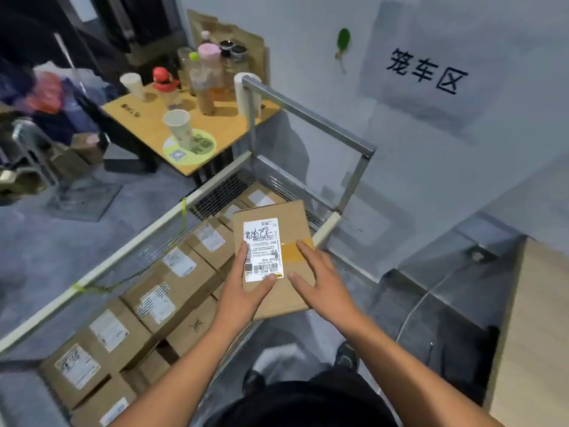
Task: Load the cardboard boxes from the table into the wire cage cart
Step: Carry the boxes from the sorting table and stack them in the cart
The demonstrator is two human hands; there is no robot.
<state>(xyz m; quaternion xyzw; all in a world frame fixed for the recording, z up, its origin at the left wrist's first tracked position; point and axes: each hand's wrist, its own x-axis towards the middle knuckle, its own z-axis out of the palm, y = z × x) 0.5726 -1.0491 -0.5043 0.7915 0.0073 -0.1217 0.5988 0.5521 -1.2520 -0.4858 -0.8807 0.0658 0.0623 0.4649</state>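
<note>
Cart (129, 251) already carries rows of loaded boxes (166, 291). Another box (292, 223) sits over the cart's far end. My left hand (249, 282) grips it; my right hand (317, 278) lies flat on top. No boxes visible on the surface (538, 334); remainder unknown.

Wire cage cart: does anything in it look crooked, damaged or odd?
Nothing looks damaged. The labelled brown cardboard boxes in the metal wire cage cart lie in tidy rows; only the taped brown cardboard box under the left hand and right hand sits askew.
</note>
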